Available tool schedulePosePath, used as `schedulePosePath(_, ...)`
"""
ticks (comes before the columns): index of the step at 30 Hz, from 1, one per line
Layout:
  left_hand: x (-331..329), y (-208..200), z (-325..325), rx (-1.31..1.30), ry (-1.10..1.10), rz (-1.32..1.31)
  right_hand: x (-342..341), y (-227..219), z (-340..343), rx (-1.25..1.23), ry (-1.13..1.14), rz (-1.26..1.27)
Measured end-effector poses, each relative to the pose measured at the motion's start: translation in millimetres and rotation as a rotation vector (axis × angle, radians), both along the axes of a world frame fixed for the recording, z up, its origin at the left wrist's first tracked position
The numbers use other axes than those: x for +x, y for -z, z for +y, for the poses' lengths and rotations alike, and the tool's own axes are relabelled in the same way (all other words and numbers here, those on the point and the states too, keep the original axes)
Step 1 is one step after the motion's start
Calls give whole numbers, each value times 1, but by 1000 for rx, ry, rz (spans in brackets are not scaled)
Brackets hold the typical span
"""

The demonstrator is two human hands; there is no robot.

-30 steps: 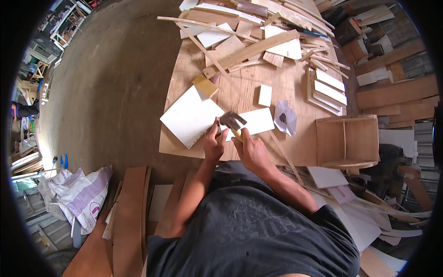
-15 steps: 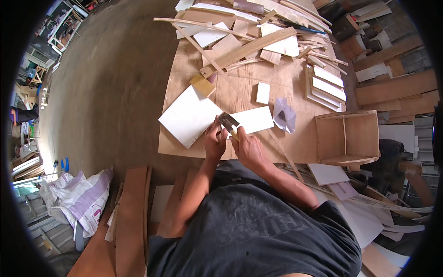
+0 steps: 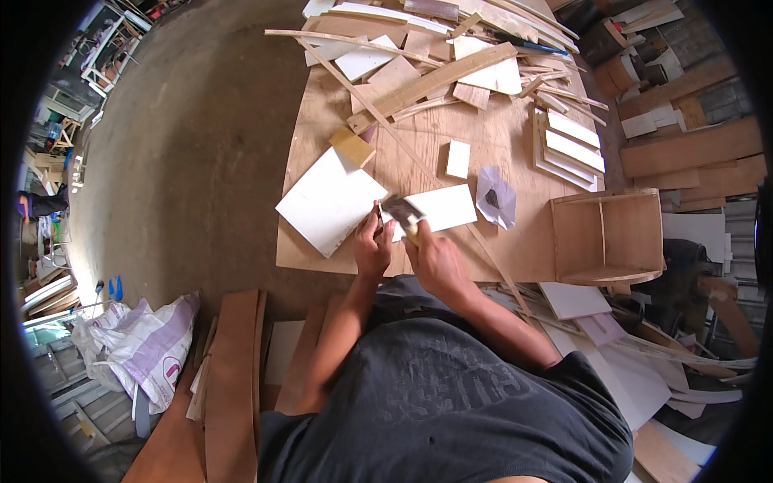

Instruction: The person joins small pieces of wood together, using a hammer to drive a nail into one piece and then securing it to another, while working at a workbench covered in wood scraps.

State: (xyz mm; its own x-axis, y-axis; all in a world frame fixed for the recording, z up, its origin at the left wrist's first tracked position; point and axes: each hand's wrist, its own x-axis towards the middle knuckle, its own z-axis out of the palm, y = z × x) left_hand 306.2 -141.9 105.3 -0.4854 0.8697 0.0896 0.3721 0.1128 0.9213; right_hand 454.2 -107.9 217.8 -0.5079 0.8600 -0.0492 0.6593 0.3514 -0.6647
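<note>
My right hand (image 3: 439, 262) is wrapped round the light handle of a hammer (image 3: 400, 208), whose dark metal head is slightly blurred. Just left of that head, my left hand (image 3: 373, 245) has its fingers pinched together; what they hold is too small to make out. They touch the near right edge of a square white board (image 3: 330, 201) lying at an angle on the table. A white rectangular board (image 3: 440, 207) lies flat to the right, partly behind the hammer and my right hand.
The wooden table (image 3: 507, 258) carries a yellowish block (image 3: 353, 148), a small white block (image 3: 458, 159), an opened plastic bag (image 3: 495, 199) with dark contents, and stacked white strips (image 3: 573, 150). An open wooden box (image 3: 604, 237) stands at the right. Scrap wood (image 3: 435, 88) covers the far end.
The hammer head has lifted slightly and shifted a little right, away from my left fingers. My left hand stays at the board's edge.
</note>
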Motion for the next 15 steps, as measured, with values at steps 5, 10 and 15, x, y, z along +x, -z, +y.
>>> schedulePosePath(5, -7, 12, -6, -2, -24, -11, -9, -31, 0, -114, 17, 35)
schedulePosePath(10, -4, -3, 4, -32, 15, 37, -3, -2, 9, 16, 8, 6)
schedulePosePath(15, -3, 1, -1, -41, -7, -34, -12, -38, 4, 3, 44, 198)
